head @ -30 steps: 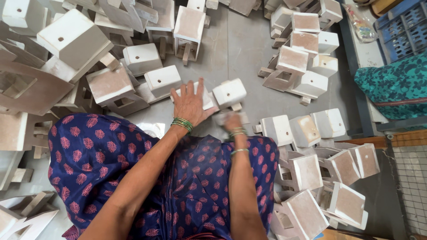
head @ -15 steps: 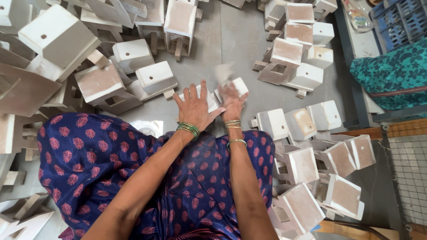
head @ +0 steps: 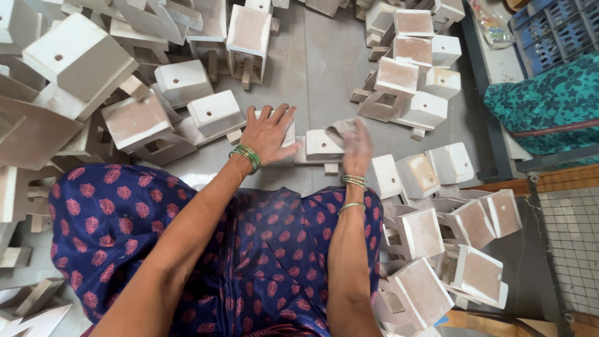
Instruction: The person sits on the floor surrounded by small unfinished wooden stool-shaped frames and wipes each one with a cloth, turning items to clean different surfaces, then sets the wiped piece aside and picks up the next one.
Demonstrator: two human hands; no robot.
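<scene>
- Item in hand: white ceramic piece (head: 315,148), boxy cup on a flat base, lying on the grey floor (head: 318,68) just ahead of the knees, between the two hands.
- Long axis: base running left to right across the view, roughly square to both forearms.
- Left hand (head: 267,132): spread flat, palm down, fingers splayed, pressing the left end of the piece; nothing enclosed in the palm; green bangles (head: 245,156) at the wrist.
- Right hand (head: 354,146): fingers curled around a small grey rubbing pad (head: 342,130), held against the right side of the piece; motion-blurred, so exact contact hard to tell.
- Bearing from grip: piece directly under and between both hands, cup just left of the pad; right hand nearer the cup, left hand nearer the base's far end.
- Surroundings: similar white ceramic pieces heaped on the left (head: 81,56) and stacked on the right (head: 424,231), well apart from the worked one; more ahead (head: 249,31).
- Lap: blue dress with red print (head: 268,262) filling the lower view.
- Right edge: teal patterned cloth (head: 549,100) and blue crate (head: 549,31), far from both hands.
</scene>
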